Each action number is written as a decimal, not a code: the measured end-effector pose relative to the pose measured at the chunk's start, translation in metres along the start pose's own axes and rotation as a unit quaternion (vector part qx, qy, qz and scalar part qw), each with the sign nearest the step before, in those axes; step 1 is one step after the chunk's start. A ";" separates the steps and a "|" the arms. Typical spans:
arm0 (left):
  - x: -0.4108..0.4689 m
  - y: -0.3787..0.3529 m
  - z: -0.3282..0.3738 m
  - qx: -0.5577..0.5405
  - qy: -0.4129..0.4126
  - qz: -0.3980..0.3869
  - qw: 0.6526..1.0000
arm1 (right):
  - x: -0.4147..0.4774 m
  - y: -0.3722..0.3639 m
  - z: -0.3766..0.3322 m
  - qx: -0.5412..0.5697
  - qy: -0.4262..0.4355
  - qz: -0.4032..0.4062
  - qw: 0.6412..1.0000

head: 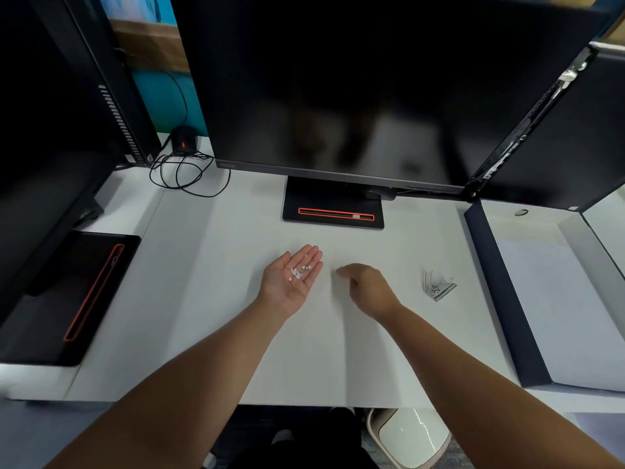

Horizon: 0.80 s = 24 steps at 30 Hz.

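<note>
My left hand (293, 275) lies palm up over the white desk (236, 316), fingers straight, carrying several small white round pieces (297, 271) in the palm. My right hand (367, 287) hovers palm down just to its right, fingers loosely curled and slightly blurred, and I see nothing in it. A small clear plastic bag with metal screws (437, 287) lies on the desk to the right of my right hand, apart from it.
A large dark monitor (355, 89) stands behind on a black base with a red-edged slot (334, 213). Another monitor and its base (84, 292) sit at left, with a coiled black cable (187, 174). A dark-edged divider (500, 292) bounds the right.
</note>
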<state>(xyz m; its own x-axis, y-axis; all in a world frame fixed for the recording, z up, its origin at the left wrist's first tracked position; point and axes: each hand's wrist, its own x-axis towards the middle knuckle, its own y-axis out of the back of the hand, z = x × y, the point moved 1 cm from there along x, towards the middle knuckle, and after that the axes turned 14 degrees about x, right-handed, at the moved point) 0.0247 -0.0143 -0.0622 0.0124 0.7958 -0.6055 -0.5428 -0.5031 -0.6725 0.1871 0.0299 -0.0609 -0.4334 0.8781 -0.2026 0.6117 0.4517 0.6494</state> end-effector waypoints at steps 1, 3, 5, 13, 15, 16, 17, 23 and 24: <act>0.000 0.000 0.000 0.000 -0.001 -0.001 1.000 | -0.001 -0.005 0.003 -0.022 0.024 -0.023 0.999; -0.001 0.000 0.001 -0.005 -0.003 0.001 1.000 | -0.005 -0.011 0.010 -0.069 0.058 -0.050 0.995; 0.000 0.000 0.001 -0.009 0.000 0.001 1.000 | -0.014 -0.009 0.013 -0.105 0.085 -0.041 0.990; -0.001 -0.002 0.002 -0.010 -0.001 -0.010 1.000 | -0.010 0.009 0.020 -0.031 0.016 0.046 0.998; -0.001 -0.002 0.000 -0.009 0.001 -0.010 1.000 | -0.009 0.007 0.021 -0.060 0.027 0.010 0.998; 0.000 -0.002 -0.001 -0.008 0.003 -0.010 1.000 | -0.010 0.005 0.022 -0.074 0.042 -0.007 0.996; 0.000 -0.002 -0.001 -0.008 0.005 -0.010 1.000 | -0.012 0.003 0.022 -0.083 0.053 -0.019 0.995; 0.001 -0.004 -0.003 -0.001 0.009 -0.013 1.000 | -0.021 0.006 0.022 0.006 0.037 0.007 0.999; 0.001 -0.005 -0.003 -0.001 0.009 -0.013 1.000 | -0.022 0.009 0.023 0.024 0.026 0.020 0.999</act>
<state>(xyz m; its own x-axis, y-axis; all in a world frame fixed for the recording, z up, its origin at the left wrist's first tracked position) 0.0304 -0.0118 -0.0611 0.0409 0.8028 -0.5948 -0.5413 -0.4826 -0.6886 0.2176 0.0183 -0.0670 -0.4419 0.8864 -0.1382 0.6599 0.4255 0.6193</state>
